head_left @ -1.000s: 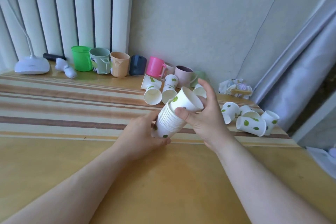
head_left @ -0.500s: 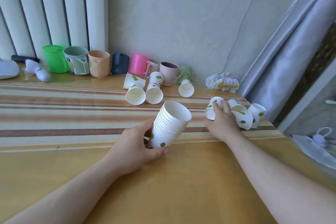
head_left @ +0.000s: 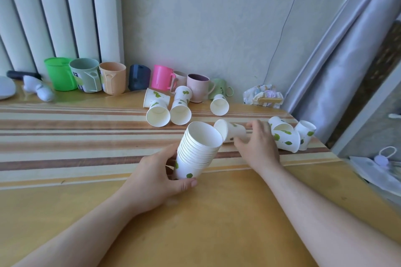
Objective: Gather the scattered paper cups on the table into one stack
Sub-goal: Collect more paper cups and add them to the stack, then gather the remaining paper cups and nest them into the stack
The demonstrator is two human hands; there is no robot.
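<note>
Left hand [head_left: 157, 176] grips the stack [head_left: 196, 151] near its base, mouth tilted away. Right hand [head_left: 257, 144] holds a loose cup [head_left: 230, 133] sideways just beside stack's rim, prob. pinched. Turn cup base-first, seat w/o crushing rim.

A sunlit corner by a pale wall

White radiator columns [head_left: 54, 13] stand left, a grey curtain [head_left: 338, 50] hangs right, and a striped cloth [head_left: 65, 136] crosses the wooden table [head_left: 217, 223].

Lamp base [head_left: 5, 90] — cut off left
</note>
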